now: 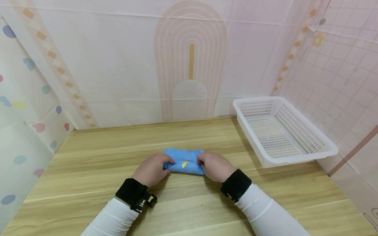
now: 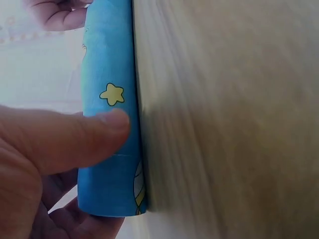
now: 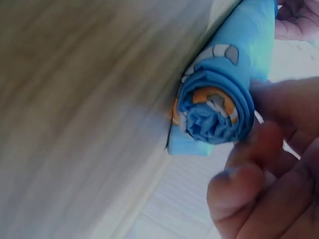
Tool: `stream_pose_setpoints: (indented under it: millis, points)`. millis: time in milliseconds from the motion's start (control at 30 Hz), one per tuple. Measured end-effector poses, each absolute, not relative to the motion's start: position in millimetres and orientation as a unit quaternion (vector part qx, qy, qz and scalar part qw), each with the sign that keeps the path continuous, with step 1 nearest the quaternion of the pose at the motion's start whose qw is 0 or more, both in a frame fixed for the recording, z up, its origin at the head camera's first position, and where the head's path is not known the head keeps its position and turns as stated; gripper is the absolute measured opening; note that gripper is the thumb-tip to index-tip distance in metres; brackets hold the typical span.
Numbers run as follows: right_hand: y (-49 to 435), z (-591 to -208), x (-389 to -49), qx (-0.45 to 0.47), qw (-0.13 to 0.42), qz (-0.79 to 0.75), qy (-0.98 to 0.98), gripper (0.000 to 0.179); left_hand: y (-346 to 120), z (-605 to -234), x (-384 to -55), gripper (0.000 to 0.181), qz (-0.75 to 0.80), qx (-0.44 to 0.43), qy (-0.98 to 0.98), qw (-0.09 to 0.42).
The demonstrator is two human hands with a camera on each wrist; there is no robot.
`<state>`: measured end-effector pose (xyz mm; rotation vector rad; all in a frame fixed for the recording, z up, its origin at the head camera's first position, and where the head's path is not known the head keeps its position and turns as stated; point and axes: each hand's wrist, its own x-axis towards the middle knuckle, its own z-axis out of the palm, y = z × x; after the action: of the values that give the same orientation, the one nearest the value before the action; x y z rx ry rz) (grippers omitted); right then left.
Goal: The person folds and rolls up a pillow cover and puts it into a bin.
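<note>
A blue cloth (image 1: 189, 157) with small cartoon prints lies rolled up on the wooden table, its length running left to right. My left hand (image 1: 152, 170) grips the roll's left end; in the left wrist view the thumb (image 2: 107, 132) presses beside a yellow star print, with fingers behind. At the opposite end my right hand (image 1: 217, 167) pinches the cloth with curled fingers. The right wrist view shows the roll's spiral end (image 3: 212, 117), and a flat part of the cloth sticks out past it. Some fingertips are hidden behind the cloth.
A white plastic basket (image 1: 298, 159) with slotted walls stands at the back right of the table (image 1: 103, 157), with nothing seen inside. Patterned sheets (image 1: 118, 65) hang behind the table and along both sides. Black bands with small devices circle both wrists.
</note>
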<state>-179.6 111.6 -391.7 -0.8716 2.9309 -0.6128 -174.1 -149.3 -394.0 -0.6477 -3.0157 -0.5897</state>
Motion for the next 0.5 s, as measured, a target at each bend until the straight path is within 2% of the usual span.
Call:
stream_pose_setpoints:
  millis: [100,267,333,500]
  points:
    - [112.6,-390.3,-178.7,-0.290,0.010,-0.187,0.938,0.008,-148.1,-394.6,-174.0,0.024,-0.182,-0.202,-0.962,0.002]
    - [114.0,-388.8,-178.0,-0.300,0.026,-0.153,0.941,0.034,-147.4,-395.2,-173.6,0.020,-0.183,-0.196,-0.963,0.004]
    - [114.1,-389.1,-178.0,-0.306,0.026,-0.135,0.942,0.039,-147.5,-395.3,-173.8,0.019,-0.189,-0.193,-0.963,0.003]
    - [113.5,-391.1,-178.2,-0.314,0.017,-0.111,0.943,0.030,-148.1,-396.1,-175.0,0.017,-0.198,-0.187,-0.962,-0.001]
